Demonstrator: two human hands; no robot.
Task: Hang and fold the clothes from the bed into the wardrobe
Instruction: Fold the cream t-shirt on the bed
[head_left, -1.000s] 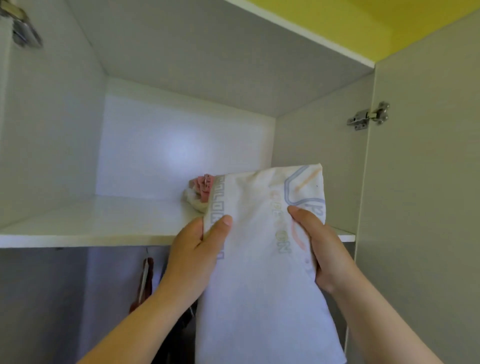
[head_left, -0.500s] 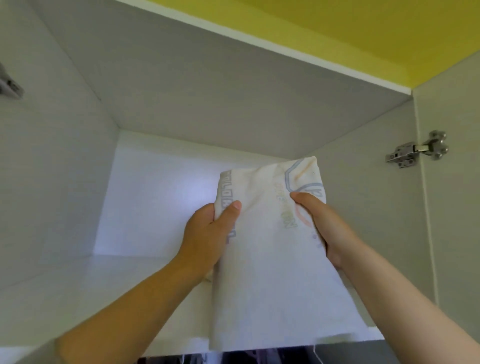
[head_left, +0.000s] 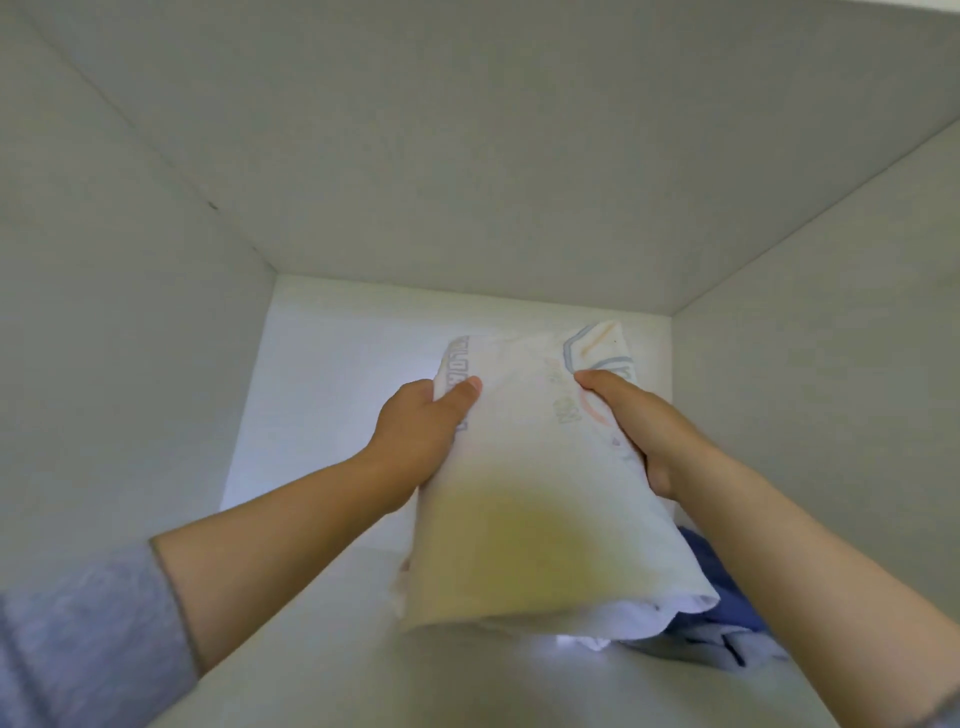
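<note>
A folded white garment (head_left: 540, 483) with faint blue and orange print lies lengthwise inside the wardrobe's top compartment, over the shelf (head_left: 322, 613). My left hand (head_left: 421, 441) grips its left edge, thumb on top and fingers underneath. My right hand (head_left: 634, 426) holds the right edge the same way. Its near end rests on folded blue and white clothes (head_left: 711, 618) at the shelf's right side. A yellowish tint covers the garment's near half.
The compartment's grey side walls (head_left: 119, 364), its ceiling panel (head_left: 467, 156) and the bright white back panel (head_left: 332, 395) close in around my arms. Bare shelf shows to the left of the garment.
Both hands have pushed the garment deeper into the top compartment and lower toward the shelf. My view moved inside; the door hinge and yellow ceiling are out of sight, and blue clothes now show.
</note>
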